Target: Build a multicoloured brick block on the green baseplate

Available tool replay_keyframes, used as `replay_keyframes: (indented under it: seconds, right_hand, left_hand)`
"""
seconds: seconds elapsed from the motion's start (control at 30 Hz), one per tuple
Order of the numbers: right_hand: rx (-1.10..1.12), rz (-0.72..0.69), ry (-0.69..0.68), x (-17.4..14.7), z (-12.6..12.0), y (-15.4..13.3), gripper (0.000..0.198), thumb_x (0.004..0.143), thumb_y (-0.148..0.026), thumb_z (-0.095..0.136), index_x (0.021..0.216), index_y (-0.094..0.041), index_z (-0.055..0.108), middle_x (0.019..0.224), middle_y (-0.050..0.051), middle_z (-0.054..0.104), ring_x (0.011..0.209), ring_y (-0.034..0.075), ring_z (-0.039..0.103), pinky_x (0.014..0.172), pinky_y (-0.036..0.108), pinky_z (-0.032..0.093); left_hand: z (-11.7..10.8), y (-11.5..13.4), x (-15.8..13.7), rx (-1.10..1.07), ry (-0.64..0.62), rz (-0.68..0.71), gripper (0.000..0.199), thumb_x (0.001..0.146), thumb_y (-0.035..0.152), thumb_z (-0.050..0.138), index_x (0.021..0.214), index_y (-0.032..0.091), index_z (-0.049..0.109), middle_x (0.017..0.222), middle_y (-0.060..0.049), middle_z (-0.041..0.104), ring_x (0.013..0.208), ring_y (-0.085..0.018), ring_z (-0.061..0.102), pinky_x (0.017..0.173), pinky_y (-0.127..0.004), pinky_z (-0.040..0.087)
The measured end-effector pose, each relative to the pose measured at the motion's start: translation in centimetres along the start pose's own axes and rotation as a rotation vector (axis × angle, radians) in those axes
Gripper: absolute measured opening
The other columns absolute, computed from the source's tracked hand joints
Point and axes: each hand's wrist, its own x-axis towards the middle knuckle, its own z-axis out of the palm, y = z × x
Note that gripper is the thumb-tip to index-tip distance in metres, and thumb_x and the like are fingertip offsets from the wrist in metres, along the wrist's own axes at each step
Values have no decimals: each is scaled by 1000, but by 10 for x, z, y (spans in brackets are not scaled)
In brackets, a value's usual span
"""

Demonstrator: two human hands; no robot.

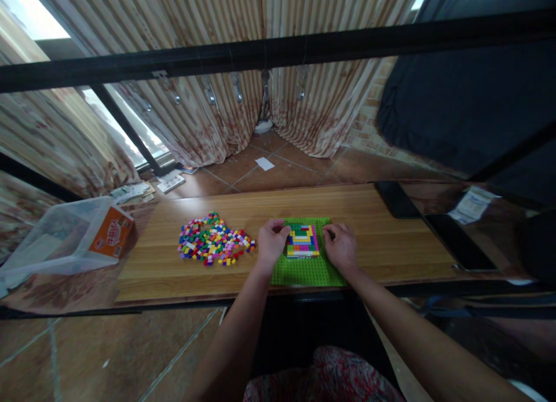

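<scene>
A green studded baseplate (309, 274) lies on the wooden board in front of me. Built up on it is a patch of toy bricks (303, 247) in white, yellow, orange, pink, blue and green. My left hand (271, 244) rests at the plate's left side, thumb and fingers pinched together by the patch's left edge. On the opposite side, my right hand (341, 248) is closed, its fingertips curled over the plate's right edge. Whatever either hand pinches is too small or hidden to make out. Left of my left hand spreads a pile of loose small bricks (212, 240).
The wooden board (152, 274) lies along the low table. A clear plastic bin (65, 240) with an orange label stands far left. Dark flat phone-like slabs (396, 199) lie at the right, near a crumpled packet (473, 204). A black bar (278, 51) crosses beyond the table before curtains.
</scene>
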Motion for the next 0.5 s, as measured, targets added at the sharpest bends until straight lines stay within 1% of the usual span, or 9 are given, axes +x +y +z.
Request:
replay_keyframes:
  seconds: [0.17, 0.37, 0.5]
  right_hand:
    - [-3, 0, -7, 0, 0, 0, 22, 87, -28, 48, 81, -19, 66, 83, 8, 63, 85, 23, 53, 81, 36, 40]
    - [-13, -9, -9, 0, 1, 2, 22, 87, -28, 48, 81, -18, 67, 84, 9, 64, 86, 23, 54, 81, 35, 40]
    - [-20, -8, -7, 0, 2, 2, 21, 87, -28, 49, 81, -18, 67, 84, 9, 64, 85, 23, 54, 81, 35, 40]
  left_hand:
    - [1, -2, 4, 3, -34, -11, 22, 67, 18, 69, 87, 14, 74, 83, -5, 73, 70, -12, 63, 69, -24, 49]
    - [3, -4, 3, 5, -76, -31, 20, 69, 19, 65, 84, 15, 76, 77, -4, 73, 64, -12, 62, 63, -23, 48]
    - [3, -4, 4, 10, -67, -23, 18, 67, 19, 65, 81, 16, 77, 76, -3, 73, 64, -12, 62, 62, -22, 48]
